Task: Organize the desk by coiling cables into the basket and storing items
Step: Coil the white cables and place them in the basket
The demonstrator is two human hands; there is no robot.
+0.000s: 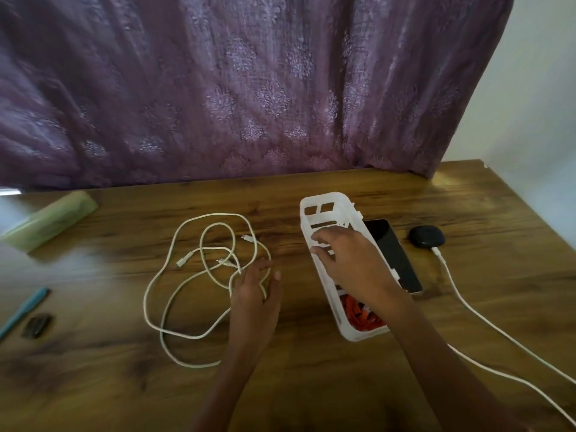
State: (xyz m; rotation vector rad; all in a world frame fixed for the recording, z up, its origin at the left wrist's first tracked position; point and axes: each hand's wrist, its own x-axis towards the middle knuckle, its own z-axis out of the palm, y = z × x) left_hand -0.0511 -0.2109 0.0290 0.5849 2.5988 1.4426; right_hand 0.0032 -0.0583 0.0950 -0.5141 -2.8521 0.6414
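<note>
A white slotted basket (324, 203) lies lengthwise on the wooden desk (311, 385), right of centre. A coiled orange cable (361, 316) fills its near end. My right hand (349, 260) hovers over the basket's middle, fingers spread, holding nothing. Loose white cables (174, 272) sprawl in loops left of the basket. My left hand (258, 294) rests open at the right edge of those loops, fingers touching the cable. Another white cable (486, 319) runs from a black puck-shaped charger (426, 236) toward the near right edge.
A black phone (394, 254) lies flat against the basket's right side. A pale green case (46, 221) sits far left, a teal pen (23, 310) and a small dark object (36, 325) near the left edge. A purple curtain hangs behind the desk.
</note>
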